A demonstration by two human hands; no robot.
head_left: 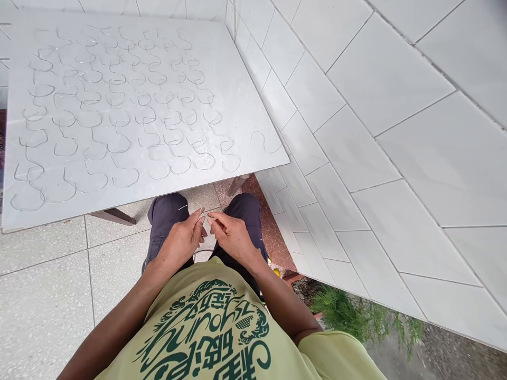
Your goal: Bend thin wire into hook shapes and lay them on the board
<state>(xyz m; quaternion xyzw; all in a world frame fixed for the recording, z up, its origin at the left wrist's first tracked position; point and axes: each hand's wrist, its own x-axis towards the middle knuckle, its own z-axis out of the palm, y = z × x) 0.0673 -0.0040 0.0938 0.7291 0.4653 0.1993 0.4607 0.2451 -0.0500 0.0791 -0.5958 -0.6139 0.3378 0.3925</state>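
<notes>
Over my lap, my left hand (185,233) pinches a thin piece of wire (189,205), whose curved end sticks out above the fingers. My right hand (228,232) is closed with thumb and forefinger together, its tips almost meeting the left fingertips at the wire. How much of the wire lies between the right fingers is hard to make out. On the white table (253,100) in front of me lie several rows of S-shaped wire hooks (124,174). One more S-shaped wire (264,142) lies apart from them near the table's right corner.
A white tiled wall (336,148) runs along the table's right side. Wooden table legs (114,215) stand in front of my knees on the speckled tile floor (43,274). A green plant (348,314) grows at the lower right, beyond the wall.
</notes>
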